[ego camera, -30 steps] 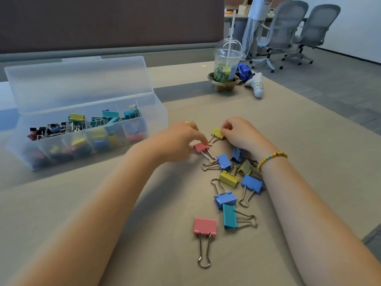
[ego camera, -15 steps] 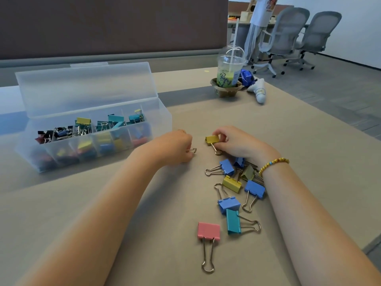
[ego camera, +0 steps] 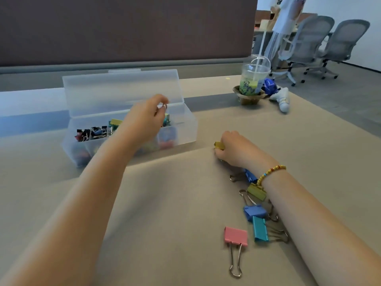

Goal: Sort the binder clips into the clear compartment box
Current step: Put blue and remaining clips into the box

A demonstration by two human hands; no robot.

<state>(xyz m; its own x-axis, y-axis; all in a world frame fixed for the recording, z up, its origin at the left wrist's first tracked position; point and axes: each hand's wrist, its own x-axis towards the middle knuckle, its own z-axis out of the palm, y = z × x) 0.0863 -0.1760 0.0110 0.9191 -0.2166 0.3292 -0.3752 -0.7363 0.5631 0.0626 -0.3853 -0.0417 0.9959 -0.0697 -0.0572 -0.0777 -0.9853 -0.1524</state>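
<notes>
- While my left hand [ego camera: 144, 118] pinches a clip's wire loops [ego camera: 164, 106] over the clear compartment box [ego camera: 185, 129], its colour is hidden; I could drop it in the wrong compartment.
- Right of the box, my right hand [ego camera: 233, 149] grips a yellow binder clip [ego camera: 219, 145]; it may slip.

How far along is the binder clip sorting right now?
Partly done. Done: the open clear plastic compartment box already holds many clips. In hand: the left hand pinches a clip's wire handle over the box; the right hand grips a yellow clip. Left: the loose pink clip, teal clip and several others.
</notes>
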